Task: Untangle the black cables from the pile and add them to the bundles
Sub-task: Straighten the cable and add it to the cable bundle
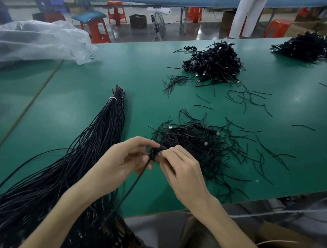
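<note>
Green workbench (124, 62) with a factory floor behind it: we are freeing one cable at the near pile.

Our left hand (126, 156) and right hand (181, 170) both pinch a small knotted coil of black cable (155, 152), fingers curled narrow round it, and its tail hangs toward six o'clock. We judge this to be the untangling step. Next we need to pull the coil straight and then carry it toward nine o'clock, where the bundles (104, 137) lie. The tangled pile (192, 145) we draw from lies touching our fingers at one o'clock. By our count there are two hands, one cable in hand and two white ties (112, 98) on the bundles, so at least two bundles. We count three whole piles, with a second pile (214, 62) at twelve o'clock and a third pile (304, 46) at two o'clock. More piles are cut off at the right edge. Loose black twist ties (248, 101) are too scattered to count.
</note>
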`<state>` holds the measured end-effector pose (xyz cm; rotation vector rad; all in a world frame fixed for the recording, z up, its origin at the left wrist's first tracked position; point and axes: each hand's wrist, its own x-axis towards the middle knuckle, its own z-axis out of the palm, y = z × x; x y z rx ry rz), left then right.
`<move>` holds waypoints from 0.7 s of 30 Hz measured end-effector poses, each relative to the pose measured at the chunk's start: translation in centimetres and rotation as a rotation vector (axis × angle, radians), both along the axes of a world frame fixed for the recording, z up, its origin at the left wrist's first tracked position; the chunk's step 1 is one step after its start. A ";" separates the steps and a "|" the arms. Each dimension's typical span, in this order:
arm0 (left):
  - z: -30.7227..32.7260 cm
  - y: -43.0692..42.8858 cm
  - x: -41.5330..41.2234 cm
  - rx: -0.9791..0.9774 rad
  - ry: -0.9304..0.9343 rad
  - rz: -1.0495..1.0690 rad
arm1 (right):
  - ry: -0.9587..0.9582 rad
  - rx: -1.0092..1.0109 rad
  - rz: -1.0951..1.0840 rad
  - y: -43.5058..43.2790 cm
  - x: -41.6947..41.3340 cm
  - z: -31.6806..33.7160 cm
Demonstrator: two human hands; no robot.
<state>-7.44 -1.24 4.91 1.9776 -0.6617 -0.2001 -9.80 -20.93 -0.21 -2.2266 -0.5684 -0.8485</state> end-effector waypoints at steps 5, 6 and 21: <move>-0.1 0.0 0.5 0.149 -0.258 0.152 | -0.022 -0.022 0.055 1.0 0.0 -0.2; -0.1 0.1 0.5 0.134 -0.215 0.141 | -0.011 0.011 0.058 1.1 0.0 -0.4; -2.3 -0.5 1.8 0.100 0.453 0.329 | -0.208 -0.408 0.004 1.4 0.4 -0.8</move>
